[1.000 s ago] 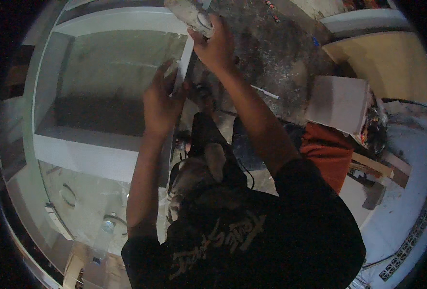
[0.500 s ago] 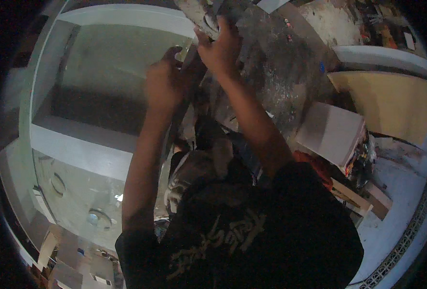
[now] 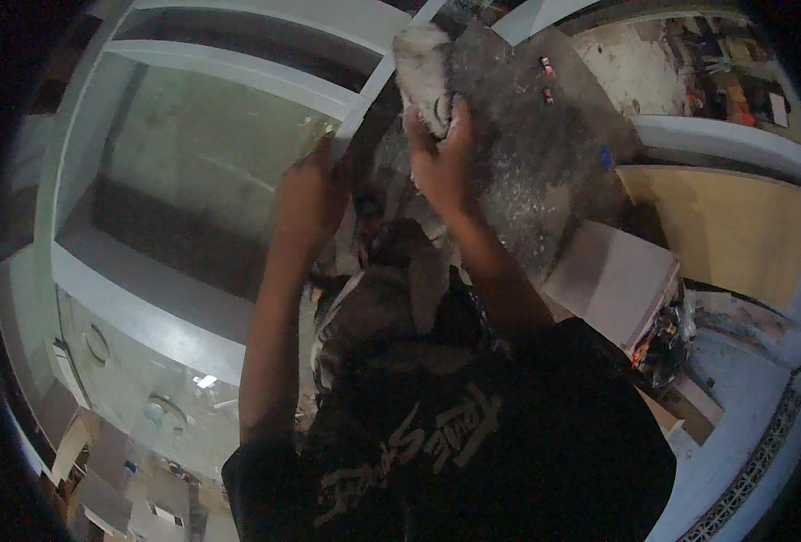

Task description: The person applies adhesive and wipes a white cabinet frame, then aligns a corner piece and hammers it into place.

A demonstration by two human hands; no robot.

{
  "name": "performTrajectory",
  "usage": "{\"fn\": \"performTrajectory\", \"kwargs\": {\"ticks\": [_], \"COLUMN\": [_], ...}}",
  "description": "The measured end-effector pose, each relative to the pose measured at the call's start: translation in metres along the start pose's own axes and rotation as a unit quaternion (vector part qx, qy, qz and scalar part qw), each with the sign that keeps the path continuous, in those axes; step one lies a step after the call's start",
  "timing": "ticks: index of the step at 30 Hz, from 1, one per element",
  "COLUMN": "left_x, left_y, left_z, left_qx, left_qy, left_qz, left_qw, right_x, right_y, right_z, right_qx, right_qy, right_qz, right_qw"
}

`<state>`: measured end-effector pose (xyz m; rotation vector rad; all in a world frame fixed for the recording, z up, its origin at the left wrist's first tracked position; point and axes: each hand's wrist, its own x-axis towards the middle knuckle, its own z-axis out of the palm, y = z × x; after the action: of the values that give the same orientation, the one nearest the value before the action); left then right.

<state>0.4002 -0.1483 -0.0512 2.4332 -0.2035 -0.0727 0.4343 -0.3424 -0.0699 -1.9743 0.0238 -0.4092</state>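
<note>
My right hand (image 3: 441,158) grips the lower end of a pale, soiled, elongated thing (image 3: 424,68), which points away from me. Its exact kind is unclear in the dim light. My left hand (image 3: 312,194) is closed, its fingers curled beside the inner edge of a white cabinet frame (image 3: 351,122). Whatever those fingers hold is too dark to make out. The frame has pale rails around a large greenish-grey recessed panel (image 3: 201,135) to my left.
Stained dark floor (image 3: 509,172) lies beyond my right arm. At right are a pale box (image 3: 613,271), a curved tan board (image 3: 726,226) and a clear bag of mixed bits (image 3: 667,348). Two small red-and-white items (image 3: 547,66) sit farther off.
The pale thing and my right hand have shifted lower and to the right in view. My left hand also appears lower, against the frame edge. More of the cabinet's far rails now shows.
</note>
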Motion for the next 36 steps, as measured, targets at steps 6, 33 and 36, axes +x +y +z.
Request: {"fn": "performTrajectory", "kwargs": {"ticks": [6, 33, 36], "left_x": [0.002, 0.023, 0.024], "left_y": [0.015, 0.036, 0.034], "left_z": [-0.008, 0.023, 0.022], "left_qx": [0.003, 0.170, 0.174], "left_qy": [0.004, 0.055, 0.050], "left_qz": [0.002, -0.069, -0.058], "left_qw": [1.000, 0.981, 0.982], "right_x": [-0.016, 0.093, 0.123], "right_y": [0.008, 0.070, 0.084], "right_z": [0.015, 0.023, 0.015], "right_qx": [-0.115, -0.051, -0.094], "right_qy": [0.012, 0.032, 0.049], "right_qz": [-0.134, -0.174, -0.177], "right_qw": [0.984, 0.983, 0.979]}}
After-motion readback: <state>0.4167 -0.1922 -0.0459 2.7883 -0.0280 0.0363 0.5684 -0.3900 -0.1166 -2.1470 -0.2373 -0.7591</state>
